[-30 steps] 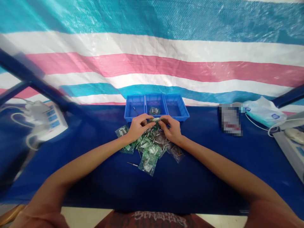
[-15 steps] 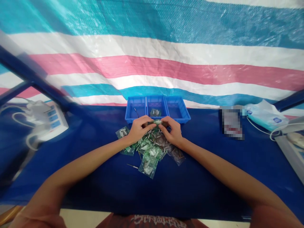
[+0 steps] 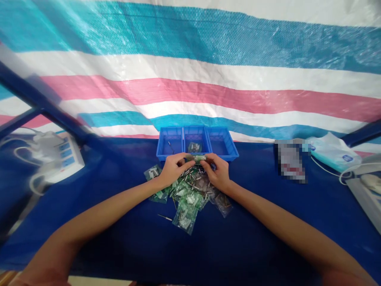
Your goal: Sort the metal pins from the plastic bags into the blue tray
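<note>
My left hand (image 3: pixel 172 170) and my right hand (image 3: pixel 219 171) meet over a heap of small clear-green plastic bags (image 3: pixel 188 194) of metal pins on the blue table. Both hands pinch the ends of one small bag (image 3: pixel 197 158), held level just in front of a blue three-compartment tray (image 3: pixel 197 142). The tray's middle compartment holds one small bag (image 3: pixel 194 147). Its left compartment holds a loose pin (image 3: pixel 170 146). A single pin (image 3: pixel 165 217) lies on the table left of the heap.
A white power strip with cables (image 3: pixel 55 157) sits at the left. At the right lie a blurred packet (image 3: pixel 290 160), a pale blue pack (image 3: pixel 331 152) and a grey device with a cable (image 3: pixel 366 190). A striped tarp (image 3: pixel 190 79) hangs behind.
The view has tilted slightly, so everything sits lower in the frame. My hands keep the same pinch on the small bag, still just in front of the tray.
</note>
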### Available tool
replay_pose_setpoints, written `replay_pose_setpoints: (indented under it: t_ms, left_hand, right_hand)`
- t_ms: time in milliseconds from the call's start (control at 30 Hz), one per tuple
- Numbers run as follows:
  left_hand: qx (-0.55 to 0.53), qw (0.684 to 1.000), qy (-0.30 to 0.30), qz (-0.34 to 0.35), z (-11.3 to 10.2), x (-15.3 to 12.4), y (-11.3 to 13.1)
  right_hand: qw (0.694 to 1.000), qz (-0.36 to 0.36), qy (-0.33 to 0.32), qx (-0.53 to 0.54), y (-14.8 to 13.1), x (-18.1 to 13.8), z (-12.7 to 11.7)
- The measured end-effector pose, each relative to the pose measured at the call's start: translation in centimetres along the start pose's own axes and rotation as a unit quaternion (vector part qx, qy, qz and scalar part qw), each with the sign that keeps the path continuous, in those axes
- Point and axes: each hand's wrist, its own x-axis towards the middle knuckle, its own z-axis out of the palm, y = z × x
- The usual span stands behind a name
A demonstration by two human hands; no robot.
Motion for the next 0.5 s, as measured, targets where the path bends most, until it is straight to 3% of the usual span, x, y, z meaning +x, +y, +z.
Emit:
replay_pose_setpoints:
  t_ms: [200, 500]
  left_hand:
    - [0.024, 0.999, -0.006, 0.023, -0.08, 0.12, 0.17]
    - [-0.045, 0.999, 0.012, 0.003, -0.01, -0.21, 0.13]
  right_hand:
    - [0.999, 0.013, 0.0, 0.044, -0.1, 0.0, -0.1]
    - [0.999, -0.041, -0.025, 0.024, -0.59, 0.56, -0.21]
